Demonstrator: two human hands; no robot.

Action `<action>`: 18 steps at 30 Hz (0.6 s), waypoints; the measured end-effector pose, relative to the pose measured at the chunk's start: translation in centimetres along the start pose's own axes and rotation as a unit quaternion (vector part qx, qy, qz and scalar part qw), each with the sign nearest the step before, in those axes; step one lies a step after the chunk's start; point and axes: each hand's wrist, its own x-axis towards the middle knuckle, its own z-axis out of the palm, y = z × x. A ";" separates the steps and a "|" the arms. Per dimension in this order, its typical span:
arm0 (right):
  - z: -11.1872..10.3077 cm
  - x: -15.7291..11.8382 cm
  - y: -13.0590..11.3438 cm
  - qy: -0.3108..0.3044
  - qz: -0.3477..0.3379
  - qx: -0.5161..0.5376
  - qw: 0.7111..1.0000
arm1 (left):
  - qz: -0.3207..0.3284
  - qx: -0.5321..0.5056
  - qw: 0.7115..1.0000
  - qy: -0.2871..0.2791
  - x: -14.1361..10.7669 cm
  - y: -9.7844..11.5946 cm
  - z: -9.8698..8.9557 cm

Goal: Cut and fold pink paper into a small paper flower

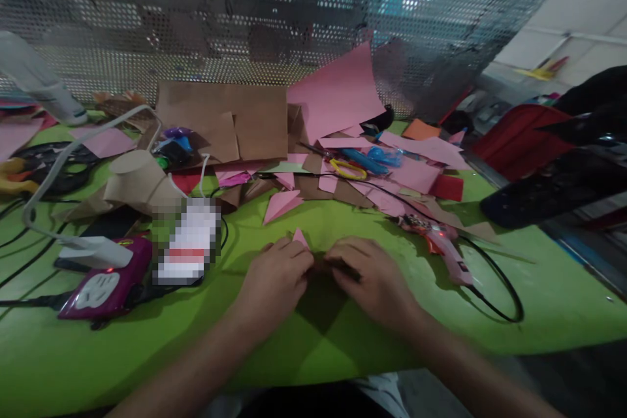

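My left hand (280,272) is closed at the middle of the green table, its fingers curled. A small pink paper point (300,238) sticks up past those fingers; the rest of that piece is hidden by the hand. Just to the right, my right hand (375,272) is closed too, thumb and fingers bent towards the left hand. What its fingertips hold, if anything, is dim and cannot be made out. Dark shadow lies on the table between the hands. A folded pink paper piece (283,206) rests just beyond the left hand.
A pink glue gun (448,251) with a looping black cable lies right. On the left are a phone (189,245) and a purple power box (108,284) with a white charger (95,251). Behind are paper scraps, yellow-handled scissors (347,170) and a brown cardboard piece (255,121).
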 end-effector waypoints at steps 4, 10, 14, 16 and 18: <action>0.1 -0.7 -0.2 0.039 -0.060 -0.085 0.994 | -0.004 -0.012 1.000 0.014 -0.1 0.0 0.1; 0.5 -0.7 -0.5 0.022 -0.070 -0.133 0.988 | 0.001 -0.004 1.000 0.023 -0.2 -0.2 0.5; 0.7 -0.5 -0.5 0.001 -0.055 -0.142 0.988 | -0.006 0.009 1.000 0.025 -0.4 -0.2 0.5; 0.7 -0.4 -0.6 -0.017 -0.048 -0.155 0.987 | -0.006 0.026 1.000 0.016 -0.4 -0.2 0.3; 0.6 -0.3 -0.6 -0.046 -0.037 -0.156 0.986 | 0.000 0.048 0.999 0.006 -0.5 -0.1 0.2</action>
